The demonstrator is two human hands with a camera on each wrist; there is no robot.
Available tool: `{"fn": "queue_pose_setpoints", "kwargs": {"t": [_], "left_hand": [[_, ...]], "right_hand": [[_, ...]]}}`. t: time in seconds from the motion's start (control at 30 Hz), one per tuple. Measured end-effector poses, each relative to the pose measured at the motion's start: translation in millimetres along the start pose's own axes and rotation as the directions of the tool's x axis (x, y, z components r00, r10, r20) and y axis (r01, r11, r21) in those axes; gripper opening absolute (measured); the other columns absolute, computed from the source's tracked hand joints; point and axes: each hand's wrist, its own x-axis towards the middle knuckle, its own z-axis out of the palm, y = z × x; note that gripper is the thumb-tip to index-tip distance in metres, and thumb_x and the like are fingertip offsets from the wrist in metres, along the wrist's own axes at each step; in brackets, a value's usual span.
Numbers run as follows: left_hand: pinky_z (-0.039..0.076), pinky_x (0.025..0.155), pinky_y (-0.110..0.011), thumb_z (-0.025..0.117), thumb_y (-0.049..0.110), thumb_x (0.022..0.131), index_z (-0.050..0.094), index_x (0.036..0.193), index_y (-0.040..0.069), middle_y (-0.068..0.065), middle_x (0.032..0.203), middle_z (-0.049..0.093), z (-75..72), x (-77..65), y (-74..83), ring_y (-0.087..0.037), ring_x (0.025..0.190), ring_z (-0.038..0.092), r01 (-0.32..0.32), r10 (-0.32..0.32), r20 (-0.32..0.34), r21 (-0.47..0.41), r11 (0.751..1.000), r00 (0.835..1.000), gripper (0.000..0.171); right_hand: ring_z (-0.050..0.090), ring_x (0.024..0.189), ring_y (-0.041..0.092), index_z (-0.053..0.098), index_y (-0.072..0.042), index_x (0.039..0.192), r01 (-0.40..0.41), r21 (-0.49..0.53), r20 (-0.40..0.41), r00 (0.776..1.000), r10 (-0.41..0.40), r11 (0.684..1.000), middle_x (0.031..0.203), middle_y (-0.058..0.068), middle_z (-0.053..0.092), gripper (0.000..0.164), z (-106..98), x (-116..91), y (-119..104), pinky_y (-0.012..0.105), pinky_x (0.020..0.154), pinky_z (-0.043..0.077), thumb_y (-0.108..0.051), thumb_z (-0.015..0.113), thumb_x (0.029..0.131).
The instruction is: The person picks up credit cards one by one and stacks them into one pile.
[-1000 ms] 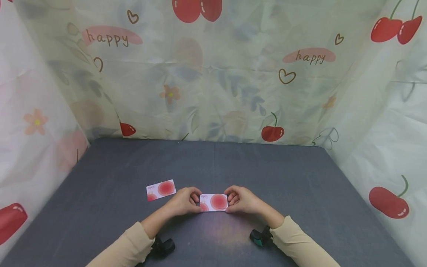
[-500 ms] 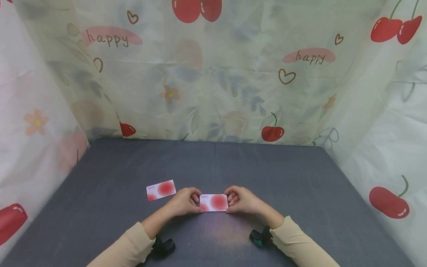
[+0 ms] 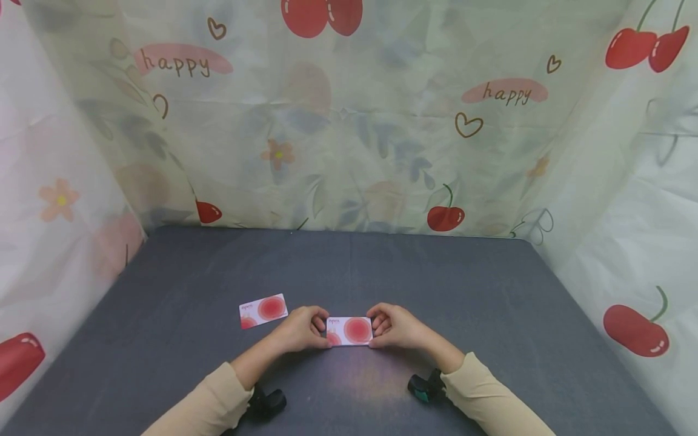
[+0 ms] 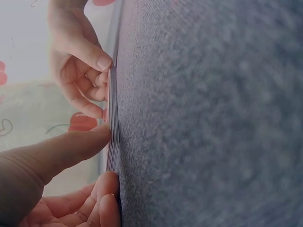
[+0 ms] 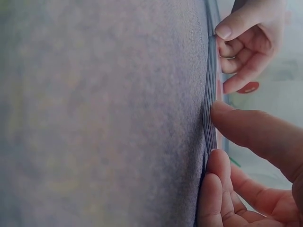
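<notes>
A neat stack of cards (image 3: 349, 331), white and pink with red circles on the top one, lies flat on the dark grey table. My left hand (image 3: 303, 328) pinches its left end between thumb and curled fingers. At the opposite end, my right hand (image 3: 400, 327) grips the stack the same way. Several thin layers show along the stack's edge (image 4: 113, 99) in the left wrist view, and the right wrist view shows the layered edge (image 5: 211, 75) too. A single matching card (image 3: 263, 310) lies tilted on the table, beyond my left hand and apart from the stack.
The table (image 3: 436, 272) spreads out around both hands. A patterned curtain (image 3: 349, 151) with cherries and hearts rises behind it and along both sides. Black wrist devices, one at the left wrist (image 3: 267, 402) and one at the right wrist (image 3: 425, 386), sit just above the tabletop.
</notes>
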Motion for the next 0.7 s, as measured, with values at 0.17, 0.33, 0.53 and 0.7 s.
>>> {"fn": "queue_pose_setpoints", "kwargs": {"t": [0.17, 0.33, 0.53, 0.7], "left_hand": [[0.046, 0.062, -0.019, 0.079, 0.012, 0.070, 0.057, 0.116, -0.005, -0.007, 0.087, 0.060, -2.3, -1.1, 0.6, -0.012, 0.070, 0.052, -0.005, 0.005, 0.010, -0.015, 1.000, 1.000, 0.054], [0.048, 0.063, -0.020, 0.079, 0.013, 0.072, 0.057, 0.118, -0.004, -0.008, 0.089, 0.061, -4.3, -1.3, -1.4, -0.012, 0.072, 0.054, -0.003, 0.004, 0.016, -0.037, 0.999, 1.000, 0.054], [0.051, 0.067, -0.023, 0.079, 0.016, 0.071, 0.057, 0.119, -0.002, -0.008, 0.090, 0.063, -8.3, -1.3, -2.7, -0.012, 0.073, 0.057, 0.021, -0.021, -0.003, -0.052, 0.998, 1.000, 0.055], [0.052, 0.068, -0.025, 0.079, 0.017, 0.072, 0.056, 0.121, -0.001, -0.009, 0.093, 0.063, -14.1, -3.4, -3.6, -0.012, 0.074, 0.058, 0.025, -0.026, -0.016, -0.057, 0.998, 1.000, 0.056]], "right_hand": [[0.055, 0.076, 0.011, 0.052, 0.007, 0.114, -0.004, 0.007, 0.003, 1.000, 0.004, 1.000, 0.090, 0.013, 0.057, 0.052, -1.1, -0.3, -1.1, 0.016, 0.066, 0.048, -0.006, 0.078, 0.071], [0.057, 0.077, 0.012, 0.052, 0.007, 0.115, 0.002, 0.012, 0.014, 1.000, -0.003, 1.000, 0.092, 0.015, 0.058, 0.050, -3.1, -0.2, -2.0, 0.017, 0.067, 0.050, -0.007, 0.076, 0.073], [0.060, 0.077, 0.010, 0.054, 0.005, 0.114, -0.005, -0.026, 0.003, 1.000, 0.005, 1.000, 0.093, 0.014, 0.059, 0.044, -5.8, 1.6, -2.9, 0.020, 0.069, 0.051, -0.010, 0.072, 0.077], [0.060, 0.077, 0.011, 0.055, 0.005, 0.113, 0.016, -0.043, -0.018, 1.000, -0.017, 0.999, 0.093, 0.014, 0.061, 0.041, -7.9, 4.5, -7.3, 0.020, 0.067, 0.049, -0.010, 0.071, 0.078]]}}
